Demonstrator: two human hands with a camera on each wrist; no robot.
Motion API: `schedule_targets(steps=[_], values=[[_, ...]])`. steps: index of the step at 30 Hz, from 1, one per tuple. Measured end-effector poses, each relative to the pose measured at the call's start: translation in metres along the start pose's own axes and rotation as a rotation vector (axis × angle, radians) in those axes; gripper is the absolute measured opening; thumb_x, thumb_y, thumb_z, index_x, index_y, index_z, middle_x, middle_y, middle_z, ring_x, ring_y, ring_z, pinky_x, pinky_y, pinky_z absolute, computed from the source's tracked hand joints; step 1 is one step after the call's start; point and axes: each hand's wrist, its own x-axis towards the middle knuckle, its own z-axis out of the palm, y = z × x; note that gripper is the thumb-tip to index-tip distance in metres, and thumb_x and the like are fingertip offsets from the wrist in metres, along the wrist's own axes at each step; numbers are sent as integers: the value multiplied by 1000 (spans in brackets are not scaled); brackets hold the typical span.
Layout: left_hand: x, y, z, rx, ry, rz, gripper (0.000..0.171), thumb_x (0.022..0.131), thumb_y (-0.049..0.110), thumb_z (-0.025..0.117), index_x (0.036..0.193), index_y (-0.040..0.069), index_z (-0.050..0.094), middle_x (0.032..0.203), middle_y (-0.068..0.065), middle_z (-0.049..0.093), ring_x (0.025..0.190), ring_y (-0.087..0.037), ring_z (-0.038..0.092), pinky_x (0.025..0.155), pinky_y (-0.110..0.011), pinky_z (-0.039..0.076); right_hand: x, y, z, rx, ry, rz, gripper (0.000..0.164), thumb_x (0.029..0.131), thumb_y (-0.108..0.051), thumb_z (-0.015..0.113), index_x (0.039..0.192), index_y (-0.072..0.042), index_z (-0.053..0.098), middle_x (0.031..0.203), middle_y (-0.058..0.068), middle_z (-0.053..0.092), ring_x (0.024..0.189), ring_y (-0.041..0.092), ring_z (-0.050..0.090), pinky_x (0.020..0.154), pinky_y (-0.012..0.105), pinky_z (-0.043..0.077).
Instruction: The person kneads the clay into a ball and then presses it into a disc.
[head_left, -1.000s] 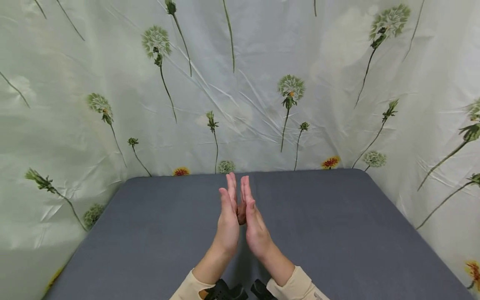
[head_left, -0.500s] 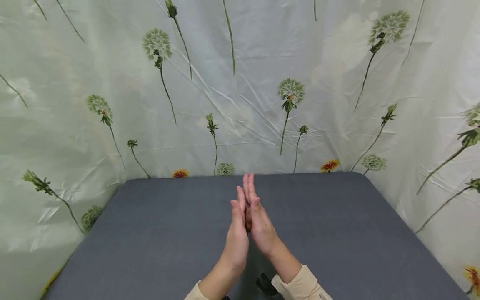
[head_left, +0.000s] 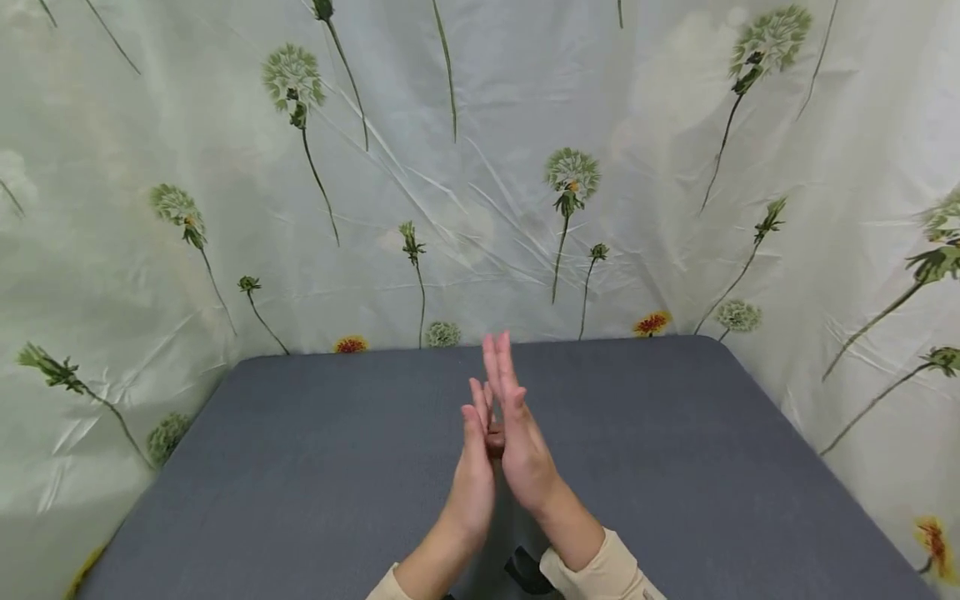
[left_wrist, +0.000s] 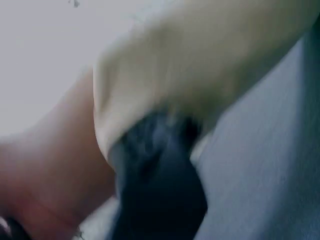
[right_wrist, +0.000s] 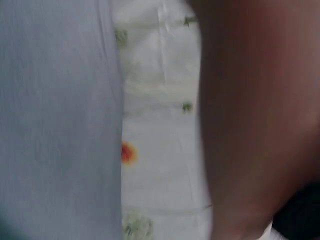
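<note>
Between hands (head_left: 523, 447), brown lump (head_left: 495, 442), axis hidden

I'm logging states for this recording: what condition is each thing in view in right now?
Left hand: open, fingers upright.
Right hand: open, fingers upright, tips higher than the left's.
Brown lump: between the palms, partly hidden; exact shape unclear.
Beige sleeves: cuffs back from the hands.
Grey tabletop: flat.
Flowered cloth: hanging, creased.
</note>
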Motion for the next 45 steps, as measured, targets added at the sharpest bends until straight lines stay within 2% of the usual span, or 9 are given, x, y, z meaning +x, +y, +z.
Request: schedule_targets(steps=[2, 5, 11, 17, 22, 25, 32, 38, 45], values=[[-5, 4, 4, 10, -26, -7, 75, 110, 65, -6, 170, 24, -19, 182, -3, -13, 168, -34, -8, 131, -70, 0, 2, 3, -6, 37, -2, 39, 73, 110, -66, 0, 172, -30, -15, 183, -8, 0, 169, 33, -3, 115, 26, 44], [-6, 14, -1, 6, 24, 29, 73, 109, 67, -4, 171, 29, -16, 182, 1, -12, 168, -32, -2, 130, -69, -2, 3, 13, -2, 68, -50, 65, 71, 111, -64, 0, 171, -31, -17, 183, -5, -4, 169, 30, -3, 107, 20, 48], [10, 23, -27, 1, 145, 109, 76, 108, 71, -1, 171, 32, -17, 183, 4, -5, 170, -28, -4, 133, -65, 3, 0, 17, 25, 40, -119, -51, 64, 118, -45, 2, 172, -16, -16, 182, 7, -4, 168, 16, -4, 129, 12, 6], [14, 11, -30, 68, 114, 90, 76, 109, 68, -1, 173, 27, -12, 182, 3, -8, 169, -29, -2, 133, -66, 1, 3, 6, 27, -28, -64, -109, 64, 118, -46, 4, 173, -17, -11, 181, 4, 9, 169, 20, 2, 133, 19, 5], [3, 4, -6, 235, 2, 96, 65, 113, 57, -6, 171, 29, -12, 180, 0, -18, 168, -35, -15, 127, -77, -1, 8, 11, 1, 14, 35, 11, 69, 113, -62, 4, 172, -31, -14, 182, 1, 9, 170, 30, 3, 133, 55, 21], [-3, 5, 1, 249, -20, 90, 63, 112, 58, -7, 170, 33, -15, 179, 4, -21, 166, -31, -24, 124, -79, -7, 8, 18, -8, 76, 40, 67, 74, 110, -70, 3, 171, -35, -17, 183, 2, 5, 169, 34, 6, 127, 68, 27], [6, 16, -25, 96, 82, 206, 77, 106, 73, -5, 171, 34, -16, 179, 13, -18, 166, -21, -22, 130, -70, -7, -3, 24, 21, 95, -97, 60, 66, 115, -53, 0, 172, -24, -16, 182, 5, -1, 169, 25, 2, 127, 15, 19], [14, 14, -37, 38, 53, 104, 80, 103, 76, -6, 170, 32, -21, 181, 9, -13, 169, -24, 2, 133, -59, 16, -6, 8, 29, 27, -35, -92, 63, 118, -47, 5, 175, -21, -3, 183, 4, 4, 168, 11, 5, 130, 16, 15], [3, 4, -7, 37, -56, 99, 77, 107, 68, -8, 170, 24, -22, 180, 4, -19, 168, -27, -15, 131, -68, -4, 3, 8, 1, 55, 26, -132, 71, 115, -59, 7, 175, -22, -1, 183, 7, 8, 169, 29, 9, 129, 18, 24]])
